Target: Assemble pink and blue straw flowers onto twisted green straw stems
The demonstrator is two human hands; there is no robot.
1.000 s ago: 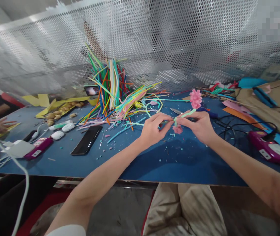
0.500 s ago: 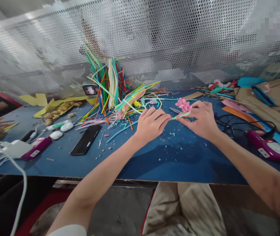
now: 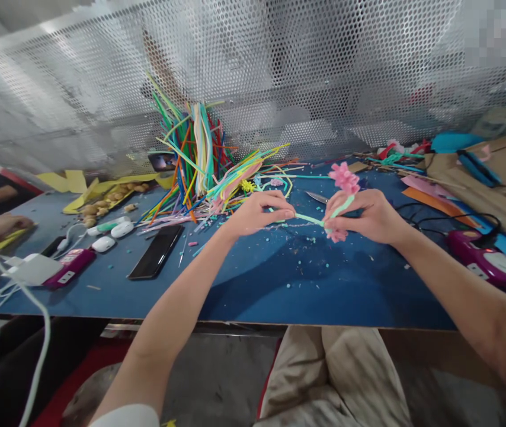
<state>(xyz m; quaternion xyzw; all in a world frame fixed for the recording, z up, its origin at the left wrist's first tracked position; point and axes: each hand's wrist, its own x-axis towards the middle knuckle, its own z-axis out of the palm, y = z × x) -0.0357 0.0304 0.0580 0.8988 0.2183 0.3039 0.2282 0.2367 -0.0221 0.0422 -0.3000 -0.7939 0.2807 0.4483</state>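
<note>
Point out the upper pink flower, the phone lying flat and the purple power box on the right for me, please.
Upper pink flower (image 3: 344, 178): head view, middle of its petals.
Phone lying flat (image 3: 156, 252): head view, its dark screen.
Purple power box (image 3: 500, 281): head view, its purple side.

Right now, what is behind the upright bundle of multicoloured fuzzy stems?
Behind the bundle stands a perforated grey metal screen, visible above and around it. A dark device with a lit display peeks out at the bundle's left. Anything directly behind the dense stems is covered.
</note>
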